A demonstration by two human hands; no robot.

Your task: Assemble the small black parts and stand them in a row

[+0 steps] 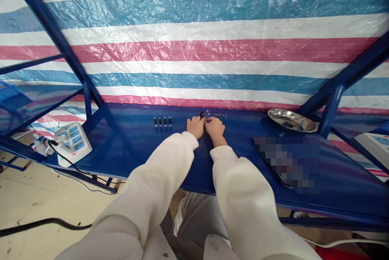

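Note:
My left hand (195, 127) is closed near the back edge of the blue table, with a small black tube (201, 114) tilted up at its fingertips. Right beside it, my right hand (215, 126) pinches something too small and hidden to name. The fingertips of both hands nearly meet. Just behind them are small clear pieces (208, 112). A row of tiny shiny metal parts (219, 116) lies behind my right hand. Off to the left, several short black tubes with pale ends (162, 122) are lined up side by side.
A shiny oval metal dish (291, 120) sits at the back right of the blue table (133, 146). Nearer lies a blurred-out flat object (284, 163). A white power strip (73, 142) with a plugged-in black cable is at the left end. Blue frame bars (331, 110) slope up on both sides.

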